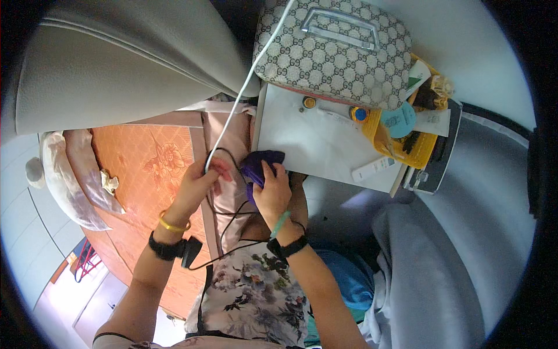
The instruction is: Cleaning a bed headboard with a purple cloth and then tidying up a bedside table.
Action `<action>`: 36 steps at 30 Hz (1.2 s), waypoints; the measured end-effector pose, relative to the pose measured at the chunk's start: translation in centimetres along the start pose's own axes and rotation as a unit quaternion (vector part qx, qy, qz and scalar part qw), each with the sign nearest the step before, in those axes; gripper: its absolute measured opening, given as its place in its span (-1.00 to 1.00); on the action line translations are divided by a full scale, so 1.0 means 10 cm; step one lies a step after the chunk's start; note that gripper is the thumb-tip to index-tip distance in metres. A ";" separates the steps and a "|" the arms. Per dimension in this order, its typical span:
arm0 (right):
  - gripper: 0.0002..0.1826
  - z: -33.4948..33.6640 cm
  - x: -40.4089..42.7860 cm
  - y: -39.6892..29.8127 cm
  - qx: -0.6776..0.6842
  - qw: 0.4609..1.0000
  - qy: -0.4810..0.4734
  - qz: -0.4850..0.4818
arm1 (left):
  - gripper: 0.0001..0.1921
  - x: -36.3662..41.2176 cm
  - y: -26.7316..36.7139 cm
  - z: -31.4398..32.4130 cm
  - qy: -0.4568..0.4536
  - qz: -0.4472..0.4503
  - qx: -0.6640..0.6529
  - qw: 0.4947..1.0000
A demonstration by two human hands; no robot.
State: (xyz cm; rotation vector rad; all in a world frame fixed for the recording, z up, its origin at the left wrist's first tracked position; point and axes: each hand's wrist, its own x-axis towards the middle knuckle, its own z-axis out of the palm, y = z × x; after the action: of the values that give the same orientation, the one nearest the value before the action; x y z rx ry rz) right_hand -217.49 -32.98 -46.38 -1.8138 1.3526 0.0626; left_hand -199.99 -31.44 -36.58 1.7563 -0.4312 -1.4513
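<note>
My left hand [198, 185] is closed around a white cable [249, 78], which runs up past the patterned case. In my right hand [273, 189] is a bunched dark purple cloth [261, 165], held beside the corner of the white tabletop. A thin black cord [226, 213] loops between the hands and leads to a black device strapped on my left wrist. The pink bedding lies behind my hands. The fingers of my left hand partly hide the cable's lower end.
On the white table [322, 148] stand a patterned case with a metal handle [348, 56], a yellow basket [420, 152] of toiletries, small jars and a white box [372, 169]. A bed with an orange mat [144, 174] lies left. Grey fabric [418, 261] hangs at the right.
</note>
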 end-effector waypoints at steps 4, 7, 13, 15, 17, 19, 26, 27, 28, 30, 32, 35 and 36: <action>-0.28 -0.44 0.49 -0.46 0.027 0.977 0.207 -0.053 | -0.82 -0.33 0.31 -0.06 0.012 -0.093 -0.029 0.995; -0.35 -0.36 1.20 -0.42 -0.037 0.969 0.242 -0.023 | -0.83 -0.38 0.29 -0.02 0.010 -0.085 -0.013 0.996; -0.37 -0.19 1.24 -0.46 -0.035 0.987 0.156 0.026 | -0.83 -0.45 0.24 -0.11 0.036 -0.058 -0.036 0.997; -0.39 0.00 0.97 -0.32 -0.046 0.984 0.174 -0.004 | -0.83 -0.47 0.22 -0.14 0.034 -0.050 -0.039 0.997; -0.40 0.10 0.69 -0.23 -0.055 0.979 0.193 -0.037 | -0.83 -0.46 0.20 -0.16 0.034 -0.040 -0.040 0.998; -0.44 0.10 0.42 -0.17 -0.061 0.992 0.105 -0.033 | -0.83 -0.47 0.18 -0.17 0.032 -0.044 -0.050 0.997; -0.52 0.04 -0.14 0.21 -0.045 0.975 -0.214 0.047 | -0.79 -0.42 0.08 0.01 0.001 -0.069 -0.008 0.998; -0.52 -0.02 -0.28 0.25 -0.041 0.975 -0.214 0.051 | -0.78 -0.43 0.07 -0.02 0.016 -0.068 0.027 0.997; -0.50 -0.11 -0.40 0.25 -0.021 0.983 -0.177 0.052 | -0.76 -0.42 0.06 -0.07 0.032 -0.066 0.063 0.995; -0.45 -0.43 -0.47 0.30 0.013 0.996 -0.063 0.055 | -0.75 -0.40 0.01 -0.05 0.039 -0.064 0.061 0.995; -0.39 -0.75 -0.31 0.27 0.005 0.995 0.077 0.062 | -0.74 -0.39 0.01 -0.06 0.048 -0.058 0.063 0.995; -0.31 -0.83 0.23 0.50 -0.024 0.967 0.243 0.076 | -0.74 -0.36 -0.05 0.01 0.047 -0.057 0.065 0.995; -0.31 -0.78 0.45 0.51 -0.023 0.967 0.241 0.079 | -0.74 -0.35 -0.08 0.06 0.046 -0.056 0.079 0.994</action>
State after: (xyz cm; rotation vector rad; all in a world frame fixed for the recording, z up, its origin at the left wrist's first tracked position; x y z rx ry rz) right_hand -223.07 -41.68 -46.69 -1.8254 1.8446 -0.2830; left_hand -201.66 -28.76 -34.87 1.9922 -0.4142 -1.4388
